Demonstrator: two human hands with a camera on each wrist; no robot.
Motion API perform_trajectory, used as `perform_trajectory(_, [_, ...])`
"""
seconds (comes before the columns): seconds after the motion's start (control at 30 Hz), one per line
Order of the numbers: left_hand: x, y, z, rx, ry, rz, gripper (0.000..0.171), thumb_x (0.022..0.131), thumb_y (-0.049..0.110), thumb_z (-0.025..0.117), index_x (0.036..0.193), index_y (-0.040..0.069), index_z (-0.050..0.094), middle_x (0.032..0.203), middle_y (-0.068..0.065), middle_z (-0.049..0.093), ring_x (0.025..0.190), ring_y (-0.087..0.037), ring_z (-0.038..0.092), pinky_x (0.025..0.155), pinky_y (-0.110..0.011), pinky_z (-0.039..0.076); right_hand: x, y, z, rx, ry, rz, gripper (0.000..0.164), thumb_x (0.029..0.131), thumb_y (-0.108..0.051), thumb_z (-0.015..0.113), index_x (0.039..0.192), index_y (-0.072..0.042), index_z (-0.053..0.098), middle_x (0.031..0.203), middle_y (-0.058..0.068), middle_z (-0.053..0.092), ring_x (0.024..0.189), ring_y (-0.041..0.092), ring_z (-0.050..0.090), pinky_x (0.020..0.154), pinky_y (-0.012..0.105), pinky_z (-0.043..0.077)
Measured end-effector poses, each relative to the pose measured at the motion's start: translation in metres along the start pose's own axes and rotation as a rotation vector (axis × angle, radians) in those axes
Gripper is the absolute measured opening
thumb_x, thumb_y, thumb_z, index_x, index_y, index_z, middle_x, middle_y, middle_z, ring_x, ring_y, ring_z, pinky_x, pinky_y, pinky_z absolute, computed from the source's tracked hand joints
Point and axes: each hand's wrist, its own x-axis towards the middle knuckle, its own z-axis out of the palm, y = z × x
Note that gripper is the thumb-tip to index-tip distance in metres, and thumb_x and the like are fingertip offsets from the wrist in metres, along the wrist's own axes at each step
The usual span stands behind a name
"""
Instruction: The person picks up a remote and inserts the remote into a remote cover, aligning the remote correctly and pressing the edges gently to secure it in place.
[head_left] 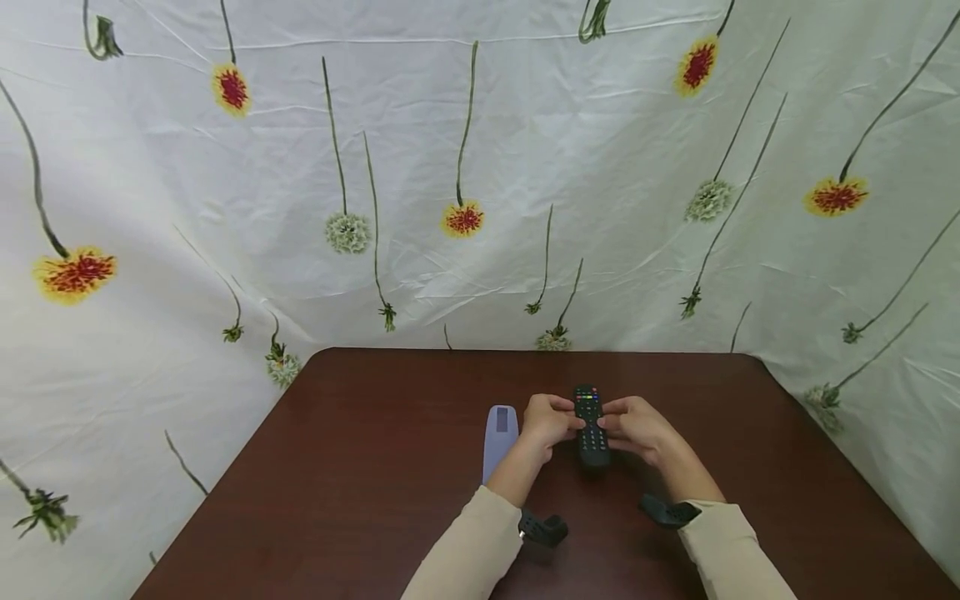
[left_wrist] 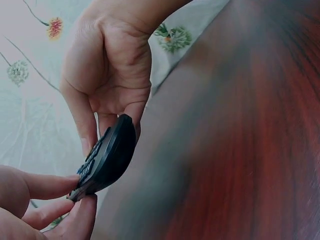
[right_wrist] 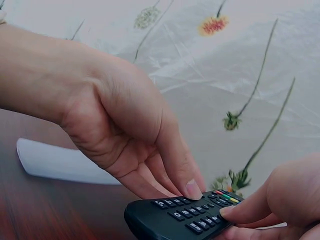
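A black remote control (head_left: 594,447) with rows of buttons and a few coloured keys is held between both hands, above the brown table. My left hand (head_left: 546,423) pinches its left edge, the thumb lying on the button face in the right wrist view. From the opposite side my right hand (head_left: 637,429) grips the right edge between thumb and fingers. The left wrist view shows the remote (left_wrist: 117,155) tilted, its dark underside clear of the tabletop. Left of the left hand lies a long lavender piece (head_left: 498,446) with a darker rectangle near its far end, partly hidden by the forearm.
The dark brown table (head_left: 360,467) has rounded far corners. Behind it and along its sides hangs a white cloth (head_left: 420,167) printed with flowers. A black band (head_left: 543,528) sits on the left wrist and another (head_left: 667,512) on the right.
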Motion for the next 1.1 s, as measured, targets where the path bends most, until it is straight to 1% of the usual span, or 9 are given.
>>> perform_trajectory(0.13, [0.002,0.006,-0.009,-0.046,-0.026,0.013,0.028,0.082,-0.017,0.078,0.107,-0.009,0.068,0.094,-0.015,0.068,0.086,-0.026,0.074,0.075,-0.038,0.061,0.0,-0.011,0.006,-0.011,-0.012,-0.028,0.045,0.102,0.005,0.053,0.14,0.025,0.038,0.121,0.031,0.064,0.107,0.034,0.069,0.087,0.047,0.058])
perform_trajectory(0.33, [-0.002,0.021,-0.021,-0.059,-0.044,0.041,0.033,0.083,-0.017,0.076,0.114,-0.011,0.067,0.093,-0.016,0.07,0.087,-0.026,0.074,0.077,-0.04,0.061,-0.001,-0.027,0.014,-0.024,-0.028,-0.074,0.044,0.103,0.005,0.051,0.14,0.026,0.037,0.124,0.035,0.061,0.109,0.035,0.068,0.089,0.048,0.057])
perform_trajectory(0.47, [-0.007,0.031,-0.03,-0.07,-0.061,0.039,0.037,0.083,-0.017,0.076,0.118,-0.012,0.065,0.096,-0.017,0.07,0.089,-0.028,0.074,0.078,-0.04,0.061,-0.004,-0.037,0.019,-0.034,-0.035,-0.093,0.043,0.103,0.005,0.052,0.14,0.025,0.039,0.125,0.034,0.062,0.109,0.034,0.068,0.09,0.049,0.056])
perform_trajectory(0.6, [-0.013,0.041,-0.037,-0.082,-0.063,0.063,0.038,0.083,-0.017,0.077,0.119,-0.012,0.065,0.1,-0.019,0.068,0.088,-0.027,0.073,0.079,-0.041,0.061,-0.008,-0.045,0.025,-0.029,-0.04,-0.12,0.042,0.104,0.005,0.052,0.14,0.023,0.042,0.124,0.031,0.063,0.109,0.032,0.068,0.091,0.049,0.056])
perform_trajectory(0.8, [-0.023,0.052,-0.048,-0.087,-0.068,0.134,0.04,0.083,-0.014,0.078,0.121,-0.011,0.065,0.105,-0.019,0.066,0.088,-0.024,0.07,0.081,-0.042,0.06,-0.015,-0.057,0.033,-0.003,-0.026,-0.174,0.042,0.105,0.006,0.052,0.143,0.019,0.043,0.126,0.031,0.062,0.108,0.032,0.068,0.092,0.049,0.055])
perform_trajectory(0.97, [-0.034,0.058,-0.056,-0.07,-0.044,0.191,0.038,0.085,-0.008,0.08,0.122,-0.008,0.067,0.106,-0.016,0.067,0.093,-0.025,0.071,0.081,-0.038,0.06,-0.023,-0.068,0.04,-0.007,-0.012,-0.226,0.042,0.105,0.006,0.053,0.144,0.017,0.044,0.129,0.031,0.06,0.108,0.031,0.068,0.089,0.048,0.057])
perform_trajectory(1.1, [-0.043,0.061,-0.063,-0.026,-0.042,0.283,0.038,0.086,-0.005,0.081,0.121,-0.006,0.068,0.106,-0.014,0.068,0.097,-0.025,0.071,0.079,-0.033,0.059,-0.032,-0.076,0.047,-0.013,0.012,-0.258,0.042,0.104,0.006,0.054,0.144,0.016,0.046,0.131,0.032,0.059,0.106,0.031,0.069,0.087,0.046,0.058])
